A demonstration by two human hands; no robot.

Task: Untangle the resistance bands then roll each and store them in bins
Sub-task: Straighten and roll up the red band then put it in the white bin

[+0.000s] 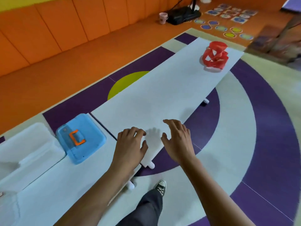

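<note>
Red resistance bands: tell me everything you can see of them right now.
The red resistance bands are a tangled heap of flat, wide strips, rubbery by the look, looped through one another with gaps between. The heap stands up on the white table near its far end, by the right edge. Only the table touches it; the left hand and right hand hover at the near end, holding nothing.

Both hands empty, palms down, fingers loosely curled: left hand [130,144], right hand [178,141]
</note>
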